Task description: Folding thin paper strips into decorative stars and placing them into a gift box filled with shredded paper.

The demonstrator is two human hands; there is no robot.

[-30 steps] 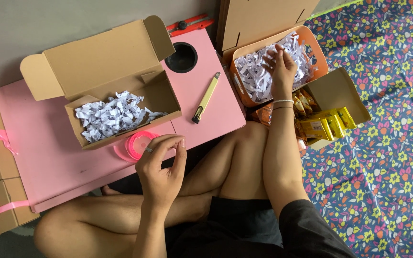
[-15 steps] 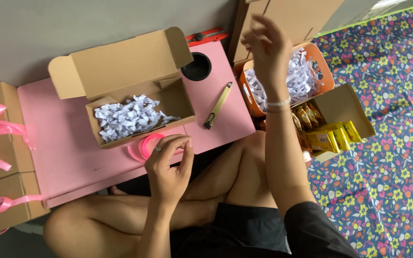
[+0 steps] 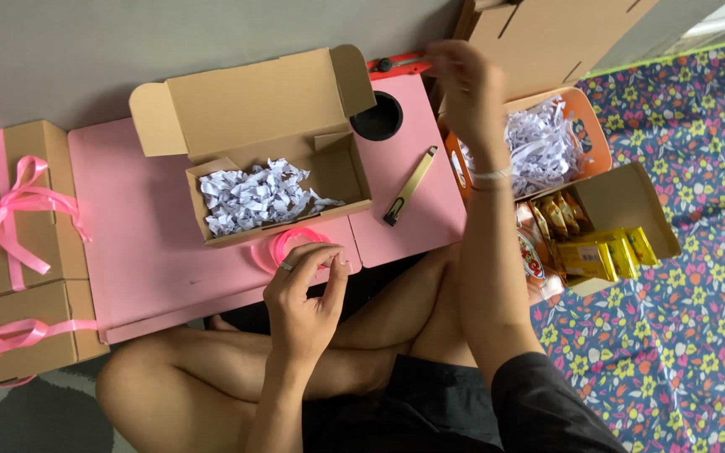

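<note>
1. The ribbon roll (image 3: 289,245) sits on the pink table (image 3: 136,226), right at its near edge, just in front of the open box (image 3: 279,197). The left hand (image 3: 304,294) covers its lower part, fingertips curled together at the roll; can't tell if they actually pinch ribbon.
2. The right hand (image 3: 467,96) is raised over the orange basket (image 3: 593,134) and blurry, fingers loosely bent. Hard to say if it's got anything in them.
3. The open box is partly filled with shredded paper (image 3: 253,197); the basket has more of it.
4. A cutter (image 3: 409,186) lies on the table beside the box.
5. Snack packs (image 3: 593,252) sit in a carton on the right, partly hidden by the arm.
6. Two ribboned boxes (image 3: 18,260) are cut off at the left edge.
7. Floral mat (image 3: 698,319) on the right, plain grey floor behind.
</note>
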